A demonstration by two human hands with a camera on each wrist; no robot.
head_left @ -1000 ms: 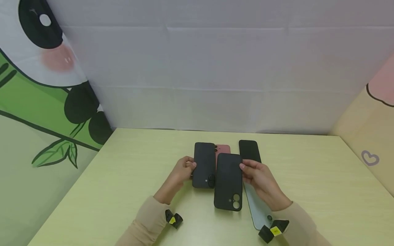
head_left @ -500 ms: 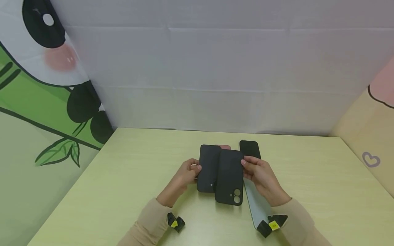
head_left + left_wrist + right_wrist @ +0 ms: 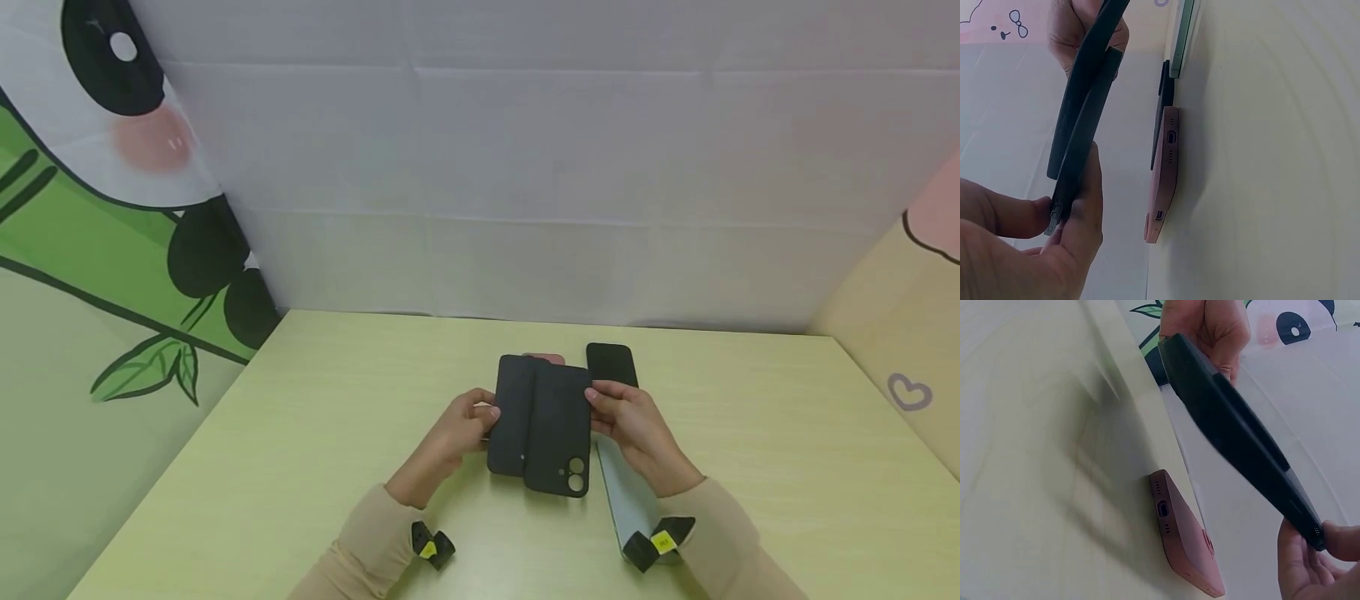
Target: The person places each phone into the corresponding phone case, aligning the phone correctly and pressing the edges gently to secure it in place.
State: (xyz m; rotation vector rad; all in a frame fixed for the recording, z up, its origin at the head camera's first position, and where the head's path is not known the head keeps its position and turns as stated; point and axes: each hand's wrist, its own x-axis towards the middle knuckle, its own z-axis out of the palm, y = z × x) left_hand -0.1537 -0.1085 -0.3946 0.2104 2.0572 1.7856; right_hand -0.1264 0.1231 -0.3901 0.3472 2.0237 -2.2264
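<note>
My left hand [image 3: 459,429] pinches the left edge of a dark phone [image 3: 512,408], thumb in front and fingers behind. In my right hand [image 3: 637,433] is a black phone case [image 3: 557,437], gripped by its right edge. Two round camera openings near the case's bottom corner show the pale table through them. The case overlaps the phone's right part and hides its camera. Both are held above the table; in the left wrist view, the phone [image 3: 1082,134] and the case [image 3: 1075,106] lie nearly face to face. Whether they touch cannot be told.
Behind them a pink phone [image 3: 553,358] lies on the table [image 3: 360,400], mostly hidden. A black phone [image 3: 611,364] lies at the back right. Nearer, a pale blue phone [image 3: 628,500] lies partly under my right wrist. A grey-white backdrop [image 3: 525,167] stands behind.
My left hand has moved the dark phone right and slightly nearer, behind the black case. The right hand has raised the case a little. More of the pink phone is covered.
</note>
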